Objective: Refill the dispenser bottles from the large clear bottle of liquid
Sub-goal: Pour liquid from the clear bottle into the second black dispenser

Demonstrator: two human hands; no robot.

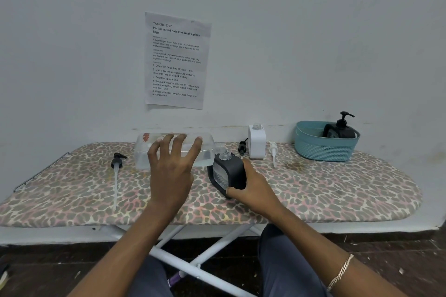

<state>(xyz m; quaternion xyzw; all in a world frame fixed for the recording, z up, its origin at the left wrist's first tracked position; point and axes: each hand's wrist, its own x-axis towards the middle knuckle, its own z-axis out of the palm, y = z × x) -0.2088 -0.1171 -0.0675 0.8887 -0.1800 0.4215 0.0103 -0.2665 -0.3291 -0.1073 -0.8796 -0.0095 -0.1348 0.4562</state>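
The large clear bottle [144, 152] is tipped on its side above the ironing board, its open neck right over the mouth of a black dispenser bottle [229, 171]. My left hand [171, 164] grips the clear bottle from the near side, fingers spread over its top. A little liquid lies along the clear bottle's lower side. The black bottle is tilted to the left, its pump off, and my right hand [251, 188] grips its lower right side. A white dispenser bottle [257, 141] stands open behind it.
Loose pumps lie on the leopard-print board [337, 188]: a black one [117, 164] at the left, a small black one [242, 148] and a white one [273, 152] beside the white bottle. A teal basket [321, 147] at the back right holds another black pump bottle [340, 128].
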